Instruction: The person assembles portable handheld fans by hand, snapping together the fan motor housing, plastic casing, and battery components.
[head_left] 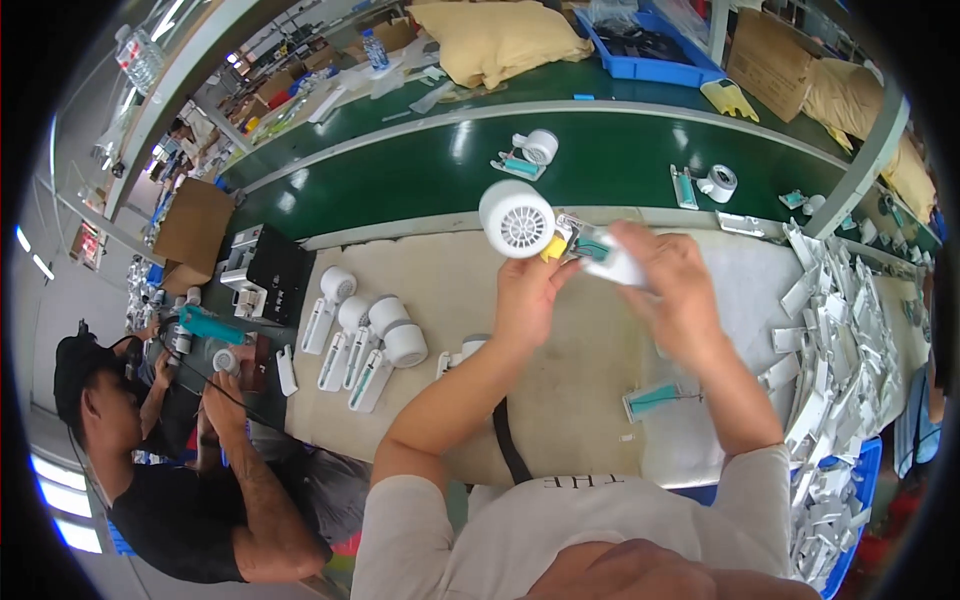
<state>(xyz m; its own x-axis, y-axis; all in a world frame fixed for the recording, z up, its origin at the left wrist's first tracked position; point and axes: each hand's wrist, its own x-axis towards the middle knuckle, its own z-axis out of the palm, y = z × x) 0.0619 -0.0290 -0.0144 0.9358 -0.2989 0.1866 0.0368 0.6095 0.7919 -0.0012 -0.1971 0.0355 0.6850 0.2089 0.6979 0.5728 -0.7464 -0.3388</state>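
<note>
In front of me, over the workbench, my left hand (526, 300) grips a white handheld fan (516, 220) just under its round, grilled head. The fan's handle is uncovered, and a teal battery (592, 248) shows inside it. Something small and yellow (554, 247) sits at the neck, beside my left fingertips. My right hand (672, 285), smeared by motion, is closed around a white handle shell (622, 266) against the far end of the handle. Whether shell and handle are joined cannot be made out. A loose teal battery with wires (652, 402) lies below my right forearm.
Several white fans (398, 330) lie at the left on the beige mat (450, 270). White plastic shells (830, 340) are heaped at the right. Opened fans (538, 148) rest on the green belt (400, 185) beyond. A co-worker (190, 470) sits at left near a teal power screwdriver (210, 325).
</note>
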